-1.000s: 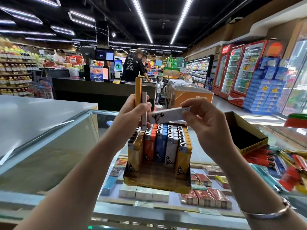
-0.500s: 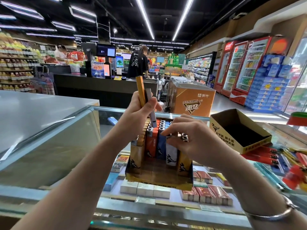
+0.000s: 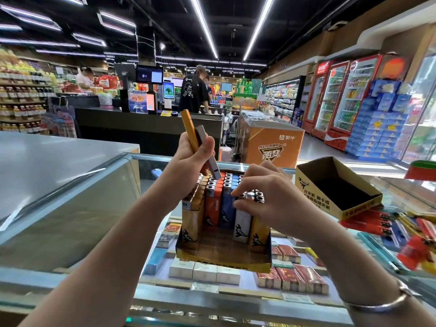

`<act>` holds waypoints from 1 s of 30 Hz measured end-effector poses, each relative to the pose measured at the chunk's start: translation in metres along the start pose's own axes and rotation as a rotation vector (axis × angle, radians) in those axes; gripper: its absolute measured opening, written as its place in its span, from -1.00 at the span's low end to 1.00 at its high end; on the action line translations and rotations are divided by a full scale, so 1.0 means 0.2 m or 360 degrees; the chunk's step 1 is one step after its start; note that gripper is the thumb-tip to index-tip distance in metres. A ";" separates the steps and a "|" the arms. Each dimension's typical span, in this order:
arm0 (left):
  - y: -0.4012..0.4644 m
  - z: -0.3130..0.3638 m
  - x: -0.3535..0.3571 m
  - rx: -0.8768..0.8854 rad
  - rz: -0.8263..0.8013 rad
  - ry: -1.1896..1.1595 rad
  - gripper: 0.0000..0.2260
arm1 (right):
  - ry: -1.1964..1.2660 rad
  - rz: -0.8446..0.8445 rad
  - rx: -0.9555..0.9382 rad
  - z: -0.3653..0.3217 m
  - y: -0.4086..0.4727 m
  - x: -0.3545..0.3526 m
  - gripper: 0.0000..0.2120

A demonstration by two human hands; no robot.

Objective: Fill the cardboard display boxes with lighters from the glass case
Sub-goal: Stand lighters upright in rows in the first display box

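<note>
- Lighters (image 3: 226, 204) stand in rows in our display box (image 3: 223, 258) on the glass counter (image 3: 70, 208).
- Left hand (image 3: 188, 159) clutches two spares; right hand (image 3: 264, 192) pinches a white one's top.
- Risk, we judge: nudged rows toppling forward into the box's open front gap.

Rows of upright plastic lighters (image 3: 220, 204): orange, red, blue, white, each with a black animal print.
Open cardboard display box (image 3: 224, 261): yellow rim, brown floor.
Empty cardboard box (image 3: 316, 197): yellow, black lettering.
Two held slim lighters (image 3: 195, 140): orange; grey.
</note>
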State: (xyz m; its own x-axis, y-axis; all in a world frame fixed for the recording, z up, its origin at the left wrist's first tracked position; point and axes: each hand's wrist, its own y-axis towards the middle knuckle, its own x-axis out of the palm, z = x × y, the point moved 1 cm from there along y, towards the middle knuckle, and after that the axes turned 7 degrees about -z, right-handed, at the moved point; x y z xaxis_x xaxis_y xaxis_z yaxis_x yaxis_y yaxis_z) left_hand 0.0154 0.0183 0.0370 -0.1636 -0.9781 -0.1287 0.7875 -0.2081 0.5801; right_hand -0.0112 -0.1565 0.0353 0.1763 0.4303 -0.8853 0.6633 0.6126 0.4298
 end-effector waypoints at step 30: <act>0.00 -0.01 -0.01 -0.0071 0.0248 0.0129 -0.79 | 0.1257 0.0690 -0.0039 0.00 -0.02 -0.10 -0.74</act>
State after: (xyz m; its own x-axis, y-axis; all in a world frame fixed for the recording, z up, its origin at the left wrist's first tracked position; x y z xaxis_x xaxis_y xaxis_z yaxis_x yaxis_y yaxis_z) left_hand 0.0170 0.0204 0.0364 0.0092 -0.9944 -0.1054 0.8254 -0.0520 0.5622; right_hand -0.0180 -0.1678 0.0514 -0.1499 0.9515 -0.2687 0.6375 0.3008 0.7093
